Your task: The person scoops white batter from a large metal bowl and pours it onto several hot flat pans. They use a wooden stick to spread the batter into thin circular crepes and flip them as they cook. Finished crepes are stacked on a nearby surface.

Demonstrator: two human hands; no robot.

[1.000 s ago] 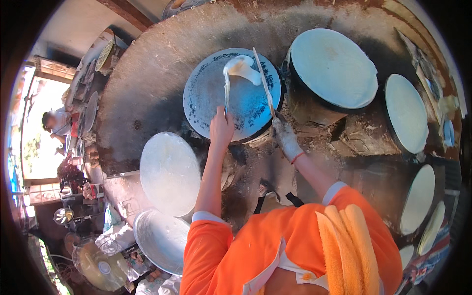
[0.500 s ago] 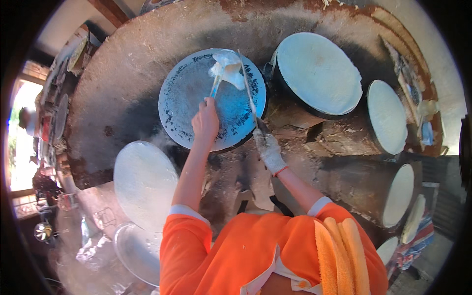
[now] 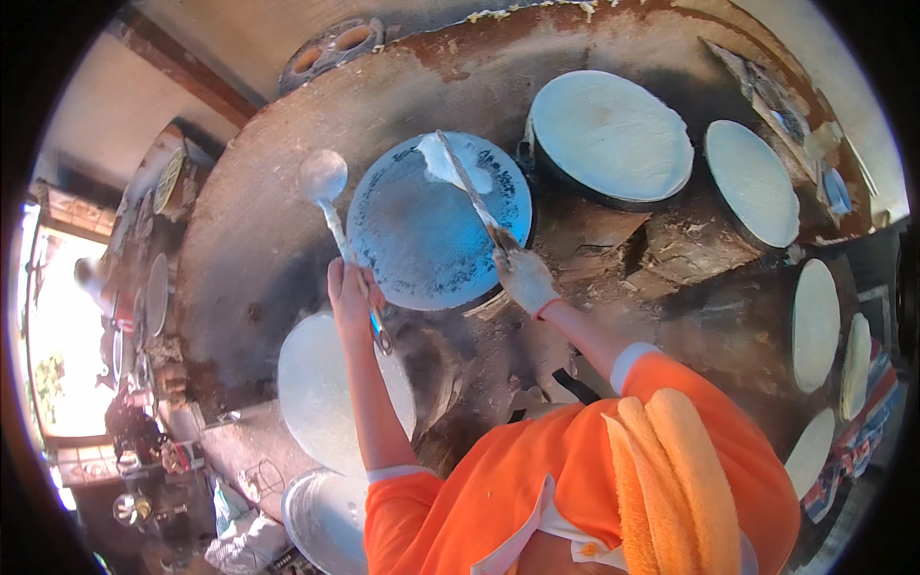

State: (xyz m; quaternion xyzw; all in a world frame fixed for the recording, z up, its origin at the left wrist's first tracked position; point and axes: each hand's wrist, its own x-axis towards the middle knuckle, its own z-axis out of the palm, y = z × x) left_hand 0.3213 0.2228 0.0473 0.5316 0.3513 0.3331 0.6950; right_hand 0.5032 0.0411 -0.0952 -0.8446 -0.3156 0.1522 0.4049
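My bare left hand is wrapped round the handle of a ladle. White residue coats the ladle's bowl, which hangs left of a round griddle. On the griddle's far part lies a patch of wet white batter, with dark flecks round the plate's rim. My right hand, in a whitish work glove, grips a long thin stick. The stick slants over the griddle and its far end reaches the batter; whether it touches the plate I cannot tell.
Other round plates covered in white stand around me: one at the far right, another beside it, and a pale disc near my left forearm. A metal basin sits at lower left. A soot-stained curved ledge runs behind.
The ladle has moved left off the griddle, leaving batter on the plate. My right hand's stick has tilted leftward over that batter. The whole view has shifted.
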